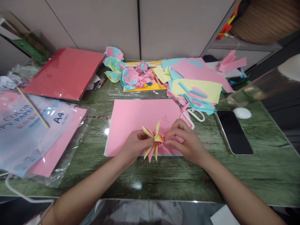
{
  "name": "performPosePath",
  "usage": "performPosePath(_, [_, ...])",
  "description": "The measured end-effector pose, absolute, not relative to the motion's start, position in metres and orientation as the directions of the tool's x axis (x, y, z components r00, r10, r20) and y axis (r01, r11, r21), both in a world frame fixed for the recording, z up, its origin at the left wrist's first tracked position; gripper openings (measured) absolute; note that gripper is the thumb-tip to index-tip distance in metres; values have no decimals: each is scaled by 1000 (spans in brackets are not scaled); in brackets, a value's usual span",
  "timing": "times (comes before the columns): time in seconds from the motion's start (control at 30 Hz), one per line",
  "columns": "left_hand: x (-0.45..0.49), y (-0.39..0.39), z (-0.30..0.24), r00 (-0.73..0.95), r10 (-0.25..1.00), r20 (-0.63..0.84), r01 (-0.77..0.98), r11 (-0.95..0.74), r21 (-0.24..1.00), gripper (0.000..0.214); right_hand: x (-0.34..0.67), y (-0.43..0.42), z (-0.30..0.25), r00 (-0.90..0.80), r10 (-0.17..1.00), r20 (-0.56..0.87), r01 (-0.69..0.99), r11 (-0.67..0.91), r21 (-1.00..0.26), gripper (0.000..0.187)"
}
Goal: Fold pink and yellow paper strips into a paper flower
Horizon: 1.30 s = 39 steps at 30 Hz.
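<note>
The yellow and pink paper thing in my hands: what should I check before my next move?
1. Left hand holding the yellow and pink paper thing: ok, fingers grip its left side.
2. Right hand on it too: ok, fingertips pinch at its right side.
3. Points spread out: ok, several stick out separately.
4. Scissors not touching the right hand: cannot tell, their white handles are very close.
5. Phone apart from both hands: ok, it lies to the right.
6. Pink sheet unmarked: not ok, thin bits or marks show on it.

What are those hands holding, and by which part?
A paper flower: the left hand grips its left side, the right hand pinches its right edge.
</note>
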<state>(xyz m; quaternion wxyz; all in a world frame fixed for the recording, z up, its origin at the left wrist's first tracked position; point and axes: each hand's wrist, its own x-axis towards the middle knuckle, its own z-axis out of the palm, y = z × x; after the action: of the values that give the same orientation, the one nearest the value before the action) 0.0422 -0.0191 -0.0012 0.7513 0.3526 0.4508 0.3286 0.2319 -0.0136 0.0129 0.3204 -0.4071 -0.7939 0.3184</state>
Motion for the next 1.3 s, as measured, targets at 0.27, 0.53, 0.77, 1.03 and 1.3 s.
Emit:
performPosePath(0.27, [45,-21,-4,382,788,-482,-195,579,791,13,230,-16,10,-466,860,207,441,429,-789,5])
performPosePath(0.53, [47,-25,-4,397,762,-511,-300,634,713,19,230,-14,19,-532,811,244,414,500,-760,10])
performPosePath(0.77, [46,-24,-3,388,773,-503,-293,620,727,18,230,-12,11,-566,687,456,386,710,-589,15])
performPosePath(1.03, [47,-24,-2,430,722,-542,-246,671,700,19,228,-18,10,-561,660,500,405,745,-530,9])
performPosePath(1.3, [45,-24,-1,447,704,-551,-255,691,677,18,224,-20,11,-548,699,460,420,705,-571,8])
